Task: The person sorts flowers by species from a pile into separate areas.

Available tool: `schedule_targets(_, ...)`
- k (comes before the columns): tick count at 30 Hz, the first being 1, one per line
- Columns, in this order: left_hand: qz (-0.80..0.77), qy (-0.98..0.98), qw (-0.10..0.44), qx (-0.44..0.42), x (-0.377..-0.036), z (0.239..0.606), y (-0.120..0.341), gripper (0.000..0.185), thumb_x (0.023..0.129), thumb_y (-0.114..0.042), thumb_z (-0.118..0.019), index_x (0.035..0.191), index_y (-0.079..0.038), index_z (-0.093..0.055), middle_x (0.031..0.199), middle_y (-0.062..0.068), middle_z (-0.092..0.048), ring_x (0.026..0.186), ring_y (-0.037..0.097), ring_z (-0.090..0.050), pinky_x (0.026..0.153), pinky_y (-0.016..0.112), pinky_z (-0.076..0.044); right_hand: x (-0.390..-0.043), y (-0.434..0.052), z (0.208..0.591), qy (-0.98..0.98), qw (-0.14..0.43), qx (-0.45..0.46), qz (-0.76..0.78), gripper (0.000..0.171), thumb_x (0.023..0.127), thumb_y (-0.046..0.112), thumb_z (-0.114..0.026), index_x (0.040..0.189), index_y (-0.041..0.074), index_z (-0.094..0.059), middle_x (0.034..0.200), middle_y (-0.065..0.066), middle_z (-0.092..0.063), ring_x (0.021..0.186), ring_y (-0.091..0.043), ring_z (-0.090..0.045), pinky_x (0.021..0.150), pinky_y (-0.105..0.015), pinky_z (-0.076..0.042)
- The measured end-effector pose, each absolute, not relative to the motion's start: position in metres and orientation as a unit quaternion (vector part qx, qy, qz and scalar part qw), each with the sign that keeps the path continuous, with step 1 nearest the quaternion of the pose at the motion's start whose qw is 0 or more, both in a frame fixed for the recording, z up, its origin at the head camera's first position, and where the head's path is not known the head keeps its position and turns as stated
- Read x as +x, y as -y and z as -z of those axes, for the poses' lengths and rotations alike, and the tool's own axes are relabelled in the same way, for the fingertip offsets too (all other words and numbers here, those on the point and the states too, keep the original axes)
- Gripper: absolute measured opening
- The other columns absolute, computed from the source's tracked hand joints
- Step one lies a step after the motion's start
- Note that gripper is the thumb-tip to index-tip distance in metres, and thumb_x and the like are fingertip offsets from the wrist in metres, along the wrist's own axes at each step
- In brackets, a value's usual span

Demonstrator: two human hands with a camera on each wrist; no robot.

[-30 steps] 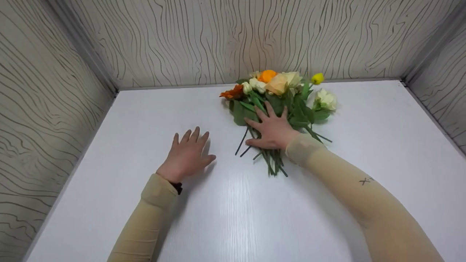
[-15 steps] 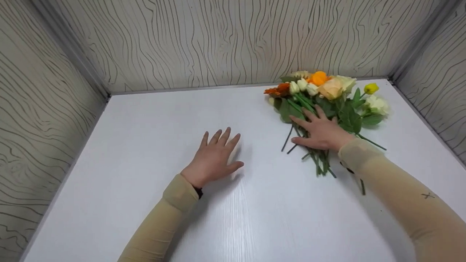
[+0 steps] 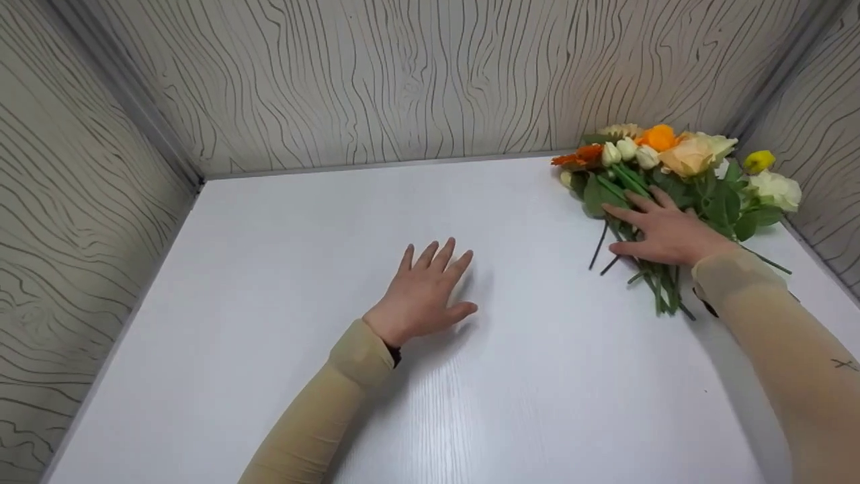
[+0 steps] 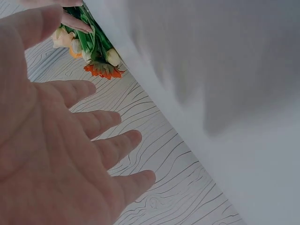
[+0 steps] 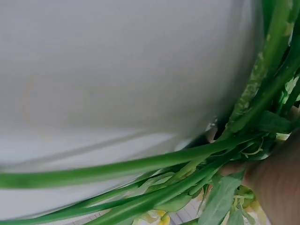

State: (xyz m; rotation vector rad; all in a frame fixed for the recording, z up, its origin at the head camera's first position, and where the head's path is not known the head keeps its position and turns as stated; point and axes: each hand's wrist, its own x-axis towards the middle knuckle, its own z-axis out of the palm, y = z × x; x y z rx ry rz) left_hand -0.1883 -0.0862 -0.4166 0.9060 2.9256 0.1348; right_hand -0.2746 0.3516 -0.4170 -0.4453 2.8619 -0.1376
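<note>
A bunch of flowers [image 3: 678, 161] with orange, cream, white and yellow heads lies on the white table [image 3: 282, 255] at the far right, near the back wall. My right hand [image 3: 662, 232] lies flat on its green stems [image 3: 662, 289], fingers straight and spread. In the right wrist view the stems [image 5: 187, 173] fill the frame under my palm. My left hand [image 3: 426, 292] rests flat on the table in the middle, fingers straight, holding nothing. The left wrist view shows that hand's straight fingers [image 4: 108, 150] and the flower heads [image 4: 89, 51] far off.
Wood-grain panels wall the table on the left [image 3: 67, 202], the back [image 3: 403, 74] and the right [image 3: 826, 154]. The flower heads lie close to the back right corner.
My right hand has slid the bunch of flowers to the right, toward the back right corner. My left hand stays flat on the table.
</note>
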Motion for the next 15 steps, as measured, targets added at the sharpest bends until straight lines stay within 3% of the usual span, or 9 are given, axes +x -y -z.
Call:
schedule_targets(6,-0.039,-0.955,0.034,0.292,-0.19,0.421,0.089,0.08,0.1,-0.06,-0.055,0.164,-0.021,-0.026,0.169,0.012,-0.019,0.154,0.035,-0.02,0.121,0.062,-0.012,-0.256,-0.344,0.393,-0.979,0.106,-0.147,0.093,0.078,0.1,0.065,-0.05,0.162,0.021,-0.032,0.17,-0.019,-0.006,0.149,-0.057,0.007,0.099,-0.088,-0.008)
schedule_targets(8,-0.038,-0.956,0.029,0.289,-0.19,0.421,0.09,0.08,0.1,-0.06,-0.055,0.164,-0.02,-0.027,0.169,0.012,-0.019,0.154,0.035,-0.019,0.121,0.061,-0.012,-0.241,-0.345,0.378,-0.98,0.075,-0.142,0.115,0.07,0.104,0.057,-0.049,0.16,0.017,-0.037,0.169,-0.019,-0.011,0.149,-0.056,0.0,0.103,-0.084,-0.011)
schedule_targets(9,-0.038,-0.956,0.026,0.288,-0.19,0.421,0.091,0.08,0.1,-0.059,-0.056,0.164,-0.02,-0.027,0.169,0.012,-0.02,0.154,0.035,-0.02,0.121,0.061,-0.012,-0.234,-0.347,0.371,-0.981,0.052,-0.135,0.126,0.064,0.106,0.052,-0.048,0.157,0.014,-0.042,0.167,-0.021,-0.017,0.148,-0.057,-0.011,0.104,-0.082,-0.018)
schedule_targets(10,-0.039,-0.956,0.021,0.289,-0.191,0.422,0.091,0.08,0.1,-0.059,-0.056,0.164,-0.02,-0.027,0.169,0.012,-0.02,0.154,0.035,-0.02,0.121,0.062,-0.013,-0.226,-0.351,0.364,-0.983,0.028,-0.121,0.135,0.059,0.108,0.046,-0.047,0.154,0.01,-0.047,0.164,-0.023,-0.026,0.142,-0.056,-0.027,0.102,-0.079,-0.027)
schedule_targets(12,-0.038,-0.955,0.013,0.293,-0.191,0.422,0.089,0.079,0.1,-0.059,-0.056,0.163,-0.02,-0.028,0.168,0.012,-0.021,0.154,0.035,-0.02,0.121,0.061,-0.013,-0.211,-0.363,0.355,-0.984,-0.018,-0.079,0.158,0.047,0.109,0.034,-0.046,0.142,0.002,-0.058,0.148,-0.027,-0.047,0.117,-0.05,-0.052,0.087,-0.067,-0.046)
schedule_targets(15,-0.032,-0.953,0.005,0.302,-0.19,0.421,0.081,0.079,0.101,-0.061,-0.054,0.164,-0.021,-0.027,0.169,0.012,-0.02,0.154,0.034,-0.019,0.122,0.06,-0.013,-0.191,-0.39,0.352,-0.984,-0.044,-0.006,0.173,0.039,0.107,0.02,-0.046,0.12,-0.012,-0.064,0.112,-0.033,-0.063,0.079,-0.038,-0.057,0.06,-0.047,-0.047)
